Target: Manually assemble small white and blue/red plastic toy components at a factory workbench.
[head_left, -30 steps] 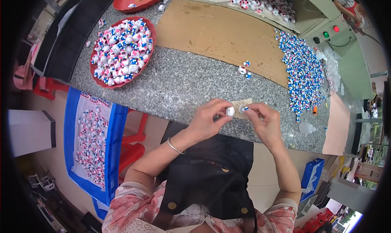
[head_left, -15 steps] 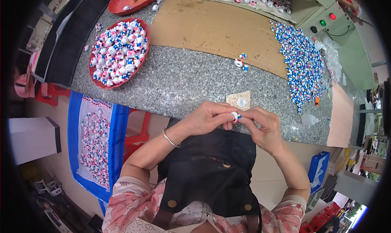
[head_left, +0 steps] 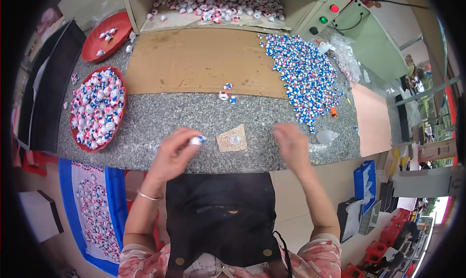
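Note:
Between the thumb and fingers of my left hand (head_left: pixel 172 154) is a small toy figurine (head_left: pixel 197 140), white with a blue part. The left hand hovers over the near part of the granite counter, left of a beige speckled pad (head_left: pixel 224 143) with a small round clear piece on it. My right hand (head_left: pixel 292 144) is raised on the other side of the pad, apart from the figurine. Motion smears its fingers, and no held object shows there. Beyond the pad lie a loose white toy head (head_left: pixel 223 96) and two small blue toy bodies (head_left: pixel 233 100).
A red bowl (head_left: pixel 124 101) heaped with figurines stands left, a second red dish (head_left: pixel 116 41) behind it. Brown cardboard (head_left: pixel 194 64) covers the far counter. Blue toy bodies (head_left: pixel 303 74) pile up at right, near a translucent squeeze bottle (head_left: pixel 327 136). White toy heads (head_left: pixel 218 6) fill a metal box.
My hands have separated; the left has carried the figurine leftward, while the right has let go and drawn away to the right. The view has shifted, showing more of the far counter.

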Tool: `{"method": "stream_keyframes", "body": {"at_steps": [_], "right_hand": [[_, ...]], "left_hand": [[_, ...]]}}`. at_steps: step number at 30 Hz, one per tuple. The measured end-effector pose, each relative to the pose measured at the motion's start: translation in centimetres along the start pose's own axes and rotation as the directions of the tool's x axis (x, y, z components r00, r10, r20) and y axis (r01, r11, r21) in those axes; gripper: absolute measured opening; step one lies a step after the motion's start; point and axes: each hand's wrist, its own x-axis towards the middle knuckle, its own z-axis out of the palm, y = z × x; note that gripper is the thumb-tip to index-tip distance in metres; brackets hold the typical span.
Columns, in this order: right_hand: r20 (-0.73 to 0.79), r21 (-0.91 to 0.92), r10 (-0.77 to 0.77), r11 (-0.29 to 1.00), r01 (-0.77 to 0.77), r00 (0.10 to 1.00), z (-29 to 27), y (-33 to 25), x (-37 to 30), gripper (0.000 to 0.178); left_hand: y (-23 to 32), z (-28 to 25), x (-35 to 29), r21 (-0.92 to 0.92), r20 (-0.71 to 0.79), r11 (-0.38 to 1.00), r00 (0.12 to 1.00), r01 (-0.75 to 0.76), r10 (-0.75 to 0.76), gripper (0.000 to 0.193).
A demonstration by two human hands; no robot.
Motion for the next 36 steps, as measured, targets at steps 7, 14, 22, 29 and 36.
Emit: {"method": "stream_keyframes", "body": {"at_steps": [7, 14, 22, 29, 36], "right_hand": [[0.121, -0.514, -0.096, 0.845, 0.145, 0.988, -2.9, 7.4, 3.0, 0.02], [0.199, -0.573, -0.155, 0.782, 0.244, 0.968, -2.7, 8.3, 1.6, 0.022], [0.119, -0.37, -0.013, 0.927, 0.057, 0.993, -1.8, 7.7, -0.6, 0.03], [-0.015, -0.395, -0.115, 0.913, 0.1, 0.993, -1.3, 7.6, -2.2, 0.016], [0.085, -0.129, 0.018, 0.992, -0.007, 0.996, -1.6, 3.7, 0.5, 0.012]], "left_hand": [[2.0, -10.5, -1.0, 0.779, -0.336, 0.627, 0.837, -0.011, 0.432, 0.032], [1.9, -16.8, -1.2, 0.856, -0.375, 0.515, 0.731, 0.038, 0.57, 0.031], [0.4, -19.3, 0.6, 0.864, -0.378, 0.498, 0.745, 0.071, 0.55, 0.029], [-0.2, -19.0, 3.1, 0.921, -0.219, 0.386, 0.888, 0.052, 0.403, 0.025], [3.6, -11.3, 5.7, 0.761, -0.238, 0.632, 0.844, -0.145, 0.48, 0.026]]}}
